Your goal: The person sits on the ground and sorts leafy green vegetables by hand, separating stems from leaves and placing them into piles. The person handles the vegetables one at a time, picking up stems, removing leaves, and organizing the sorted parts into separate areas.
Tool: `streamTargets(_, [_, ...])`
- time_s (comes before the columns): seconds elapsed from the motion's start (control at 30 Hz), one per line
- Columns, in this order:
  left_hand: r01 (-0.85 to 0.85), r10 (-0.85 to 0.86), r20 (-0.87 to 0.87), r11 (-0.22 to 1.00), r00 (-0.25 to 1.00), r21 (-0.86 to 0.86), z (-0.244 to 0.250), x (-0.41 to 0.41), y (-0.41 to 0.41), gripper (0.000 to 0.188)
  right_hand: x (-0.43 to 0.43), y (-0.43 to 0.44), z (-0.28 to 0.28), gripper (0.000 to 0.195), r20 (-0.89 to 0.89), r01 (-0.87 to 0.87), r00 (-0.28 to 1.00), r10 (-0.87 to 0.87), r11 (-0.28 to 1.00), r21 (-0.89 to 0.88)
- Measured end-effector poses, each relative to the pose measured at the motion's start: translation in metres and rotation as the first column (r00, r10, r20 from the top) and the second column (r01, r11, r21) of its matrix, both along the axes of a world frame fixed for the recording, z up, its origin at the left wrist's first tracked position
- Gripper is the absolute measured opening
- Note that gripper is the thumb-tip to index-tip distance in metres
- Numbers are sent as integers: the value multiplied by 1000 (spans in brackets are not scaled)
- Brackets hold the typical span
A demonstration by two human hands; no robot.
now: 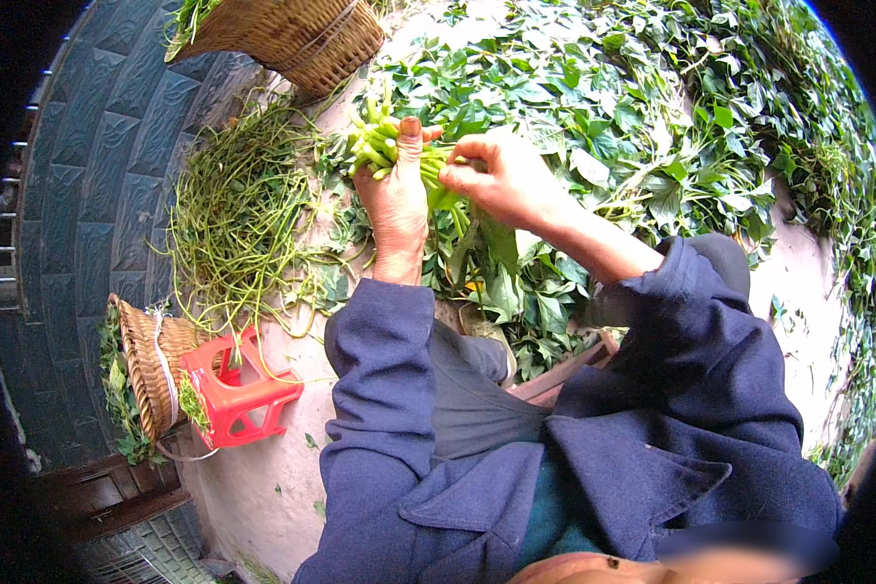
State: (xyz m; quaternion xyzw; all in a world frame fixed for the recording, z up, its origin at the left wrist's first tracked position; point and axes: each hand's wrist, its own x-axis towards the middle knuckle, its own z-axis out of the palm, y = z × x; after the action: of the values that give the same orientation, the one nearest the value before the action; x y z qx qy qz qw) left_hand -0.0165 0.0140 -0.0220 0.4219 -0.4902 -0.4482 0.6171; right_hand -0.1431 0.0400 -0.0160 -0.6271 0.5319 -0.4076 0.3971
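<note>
My left hand (396, 197) grips a bundle of pale green leaf stems (374, 144), its thumb laid over them and the cut ends pointing left. Close on its right, my right hand (498, 175) pinches at the stems with thumb and forefinger; whether a single stem is between the fingertips cannot be made out. Broad green leaves (500, 244) hang below the hands from the bundle. Under and beyond them spreads a thick layer of leafy vines (547, 95) on the pale floor.
A tangled heap of bare vine stems (241, 212) lies to the left. A red plastic stool (252, 394) stands by a tipped wicker basket (150, 365) with leaves. Another wicker basket (328, 44) is at the top, near a grey tiled wall (102, 160). More vines (796, 109) line the right.
</note>
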Motion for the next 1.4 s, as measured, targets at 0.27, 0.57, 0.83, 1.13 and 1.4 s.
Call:
streamTargets(0.27, [-87, 86, -46, 996, 995, -6, -8, 18, -10, 22, -45, -24, 15, 26, 610, 200, 746, -268, 963, 179])
streamTargets(0.57, [-89, 87, -63, 996, 994, -19, -3, 9, -7, 25, -5, 7, -14, 23, -350, -111, 936, 43, 978, -176])
streamTargets(0.83, [-88, 84, -90, 995, 992, -45, -2, 9, -7, 22, -7, -1, -18, 14, -231, 12, 969, -87, 951, -309])
streamTargets(1.13, [51, -45, -250, 999, 967, 16, 7, 44, -13, 24, -76, -33, 12, 26, 501, 271, 842, -198, 960, -76])
streamTargets(1.4, [320, -374, -255, 920, 892, -228, 22, 48, -12, 26, -66, -13, 23, 14, -20, 148, 987, -160, 948, -282])
